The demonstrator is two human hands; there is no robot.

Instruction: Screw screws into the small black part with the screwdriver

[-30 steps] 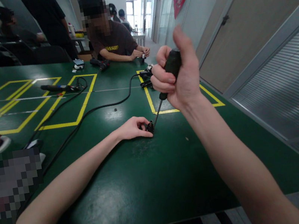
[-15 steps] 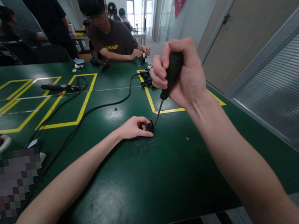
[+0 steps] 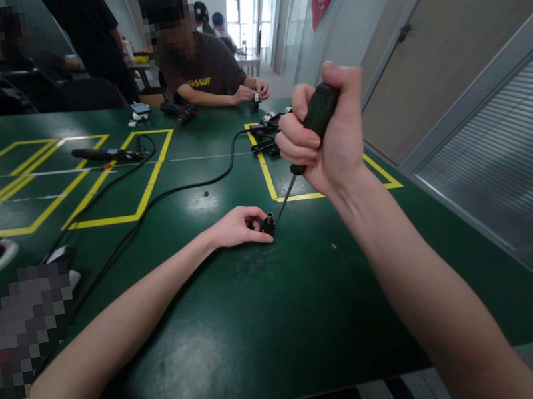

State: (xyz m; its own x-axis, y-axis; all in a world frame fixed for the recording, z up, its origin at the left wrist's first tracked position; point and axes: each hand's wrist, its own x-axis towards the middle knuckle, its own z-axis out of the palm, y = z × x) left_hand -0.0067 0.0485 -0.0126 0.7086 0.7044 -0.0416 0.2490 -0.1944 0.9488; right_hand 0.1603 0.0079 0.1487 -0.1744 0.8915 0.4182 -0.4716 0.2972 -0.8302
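Observation:
My left hand (image 3: pixel 235 228) rests on the green table and grips a small black part (image 3: pixel 266 226) between thumb and fingers. A short metal post sticks up from that part; its exact kind is too small to make out. Closed around the dark handle of a screwdriver (image 3: pixel 288 195) is my right hand (image 3: pixel 328 125), raised above the table with the thumb near the handle's end. The screwdriver's shaft slants down to the left, and its tip meets the right side of the black part. Whether the tip sits in a screw cannot be seen.
Black cables (image 3: pixel 194 187) run across the green table (image 3: pixel 248 337) past yellow tape outlines. A pen-shaped electric tool (image 3: pixel 100 154) lies at the left, dark parts (image 3: pixel 264 139) beyond my right hand. Across the table a person (image 3: pixel 202 68) handles a small object beside a power drill (image 3: pixel 179 112).
My right hand has turned about the screwdriver and shifted slightly right, so the handle leans further over. My left hand and the black part stay in place.

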